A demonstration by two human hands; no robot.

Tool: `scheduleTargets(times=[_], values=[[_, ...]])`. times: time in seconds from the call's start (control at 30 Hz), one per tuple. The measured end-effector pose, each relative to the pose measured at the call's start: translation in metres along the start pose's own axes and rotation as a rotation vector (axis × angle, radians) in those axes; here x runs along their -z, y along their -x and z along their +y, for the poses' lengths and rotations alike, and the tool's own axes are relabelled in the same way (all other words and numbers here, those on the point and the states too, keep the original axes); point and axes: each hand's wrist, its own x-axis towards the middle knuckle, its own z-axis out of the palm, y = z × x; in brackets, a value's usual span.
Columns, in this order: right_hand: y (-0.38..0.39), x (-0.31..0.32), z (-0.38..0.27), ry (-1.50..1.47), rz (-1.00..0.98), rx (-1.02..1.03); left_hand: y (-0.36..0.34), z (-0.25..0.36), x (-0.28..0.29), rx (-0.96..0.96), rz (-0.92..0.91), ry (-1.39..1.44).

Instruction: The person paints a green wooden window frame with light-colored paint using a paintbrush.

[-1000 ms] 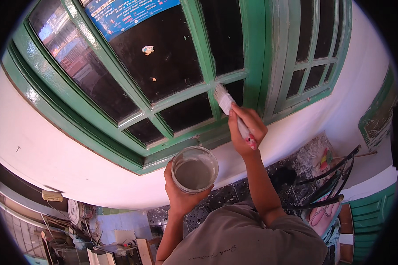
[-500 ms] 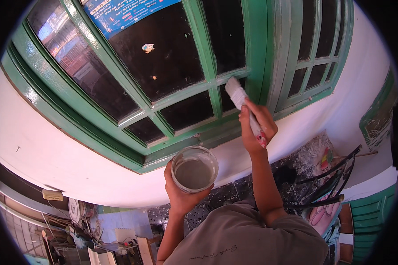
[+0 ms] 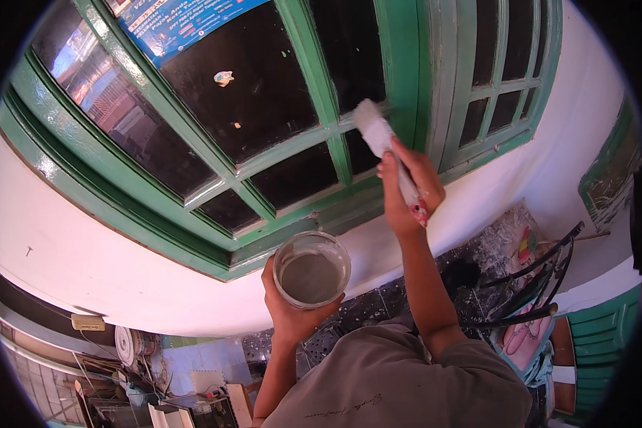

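Note:
My right hand [image 3: 415,182] is closed around the handle of a paintbrush [image 3: 376,130], whose pale bristles meet a crossbar near the right side of the green window frame [image 3: 292,148]. The brush's neck is coated in whitish paint and its handle end is red. Below the window, my left hand [image 3: 292,314] grips a clear round tub [image 3: 312,269] from beneath and the side. Grey liquid paint lies in the tub, with smears up its inner wall. Dark glass panes fill the frame, and some bars look greyer than the rest.
A blue printed poster [image 3: 185,25] is stuck to the upper glass. White wall [image 3: 107,264] runs under the window. To the right stand a black metal-framed chair [image 3: 535,285] and a green door [image 3: 603,349]. Assorted clutter [image 3: 157,399] lies at lower left on the floor.
The brush and my right hand have shifted slightly up and left, the bristles moving up along the bars. The tub stays nearly in place, and the whole view has tilted a little.

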Motion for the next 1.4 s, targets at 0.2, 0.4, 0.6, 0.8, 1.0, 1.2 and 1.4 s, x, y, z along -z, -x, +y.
scheduleTargets(times=[0.2,0.4,0.6,0.8,1.0,1.2,1.4], values=[[0.002,-0.01,0.008,0.033,-0.03,0.176,-0.003,0.002,0.0,-0.027,0.021,0.008],[-0.02,0.023,0.024,0.29,0.089,0.196,-0.006,0.005,0.002,-0.016,0.032,0.034],[-0.004,0.003,0.0,0.033,-0.242,0.201,-0.011,0.003,0.003,-0.037,0.045,0.015],[-0.02,0.012,0.0,-0.08,-0.346,0.147,-0.01,-0.004,0.002,-0.091,0.024,-0.002],[-0.035,0.02,0.024,0.04,-0.181,0.157,-0.012,-0.004,0.0,-0.093,0.012,-0.042],[-0.035,0.025,0.012,0.24,-0.046,0.269,-0.011,-0.006,0.003,-0.103,0.021,0.002],[-0.015,0.002,-0.001,0.081,-0.248,0.313,-0.011,-0.005,0.002,-0.084,0.023,-0.018]])
